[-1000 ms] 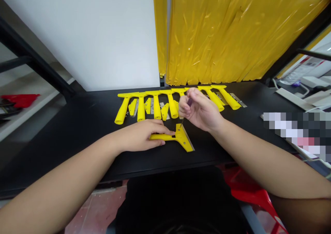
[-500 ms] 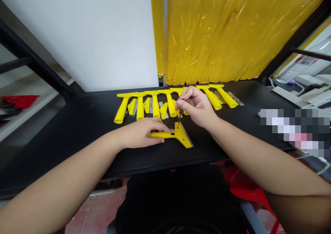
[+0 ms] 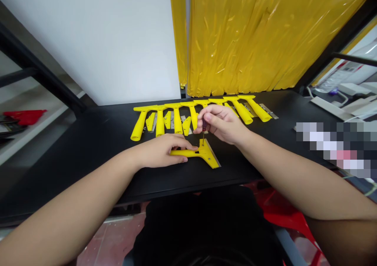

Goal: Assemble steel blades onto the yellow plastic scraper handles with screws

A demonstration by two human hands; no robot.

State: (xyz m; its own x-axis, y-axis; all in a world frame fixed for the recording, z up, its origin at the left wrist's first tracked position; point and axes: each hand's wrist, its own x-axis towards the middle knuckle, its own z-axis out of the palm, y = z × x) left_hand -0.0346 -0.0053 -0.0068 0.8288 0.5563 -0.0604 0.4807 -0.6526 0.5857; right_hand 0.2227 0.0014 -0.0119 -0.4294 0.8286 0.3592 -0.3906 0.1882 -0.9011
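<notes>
Yellow scraper [image 3: 207, 156] lying on black counter [image 3: 103, 140], left hand [image 3: 163, 150] fingers wrapped on its handle. Right hand [image 3: 222, 124] fingers pinching small screwdriver [image 3: 204, 126], tip at far screw [image 3: 202, 145]. Row of yellow handles [image 3: 160, 122] behind.

scraper [image 3: 208, 155] on surface [image 3: 97, 152], before row of scraper handles [image 3: 177, 121] | screwdriver [image 3: 204, 127] tip at scraper's far screw [image 3: 203, 145] | blades [image 3: 172, 121] among handles | behind row: panel [image 3: 123, 42] left, plastic sheeting [image 3: 247, 38] right

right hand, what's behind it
Behind the right hand, yellow scraper handles lie in a row on the black table. It covers parts of the middle ones; their lower ends cannot be seen.
</notes>
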